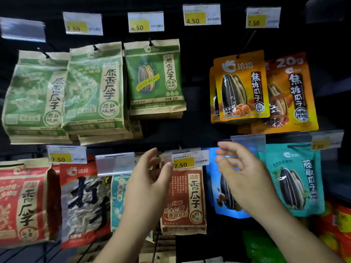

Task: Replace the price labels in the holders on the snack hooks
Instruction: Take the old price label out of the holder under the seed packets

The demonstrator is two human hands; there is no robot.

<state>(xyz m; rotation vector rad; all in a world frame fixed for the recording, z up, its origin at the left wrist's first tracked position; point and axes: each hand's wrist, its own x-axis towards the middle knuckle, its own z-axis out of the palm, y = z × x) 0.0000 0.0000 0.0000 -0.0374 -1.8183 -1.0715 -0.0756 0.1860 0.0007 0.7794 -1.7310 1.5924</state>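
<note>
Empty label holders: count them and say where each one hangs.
3. Top-left holder, lower-row holder left of the left hand, and holder above the right hand. Others may be out of frame.

Two bare hands are raised before a dark rack of hanging sunflower-seed packets. The left hand (150,179) has thumb and fingers spread, its thumb tip touching the left edge of a white-and-yellow paper price label reading 7.50 (190,160) in a clear plastic holder above a red-and-tan packet (185,202). The right hand (245,173), fingers loosely curled, hovers just beside an empty clear plastic holder (248,142).
</note>
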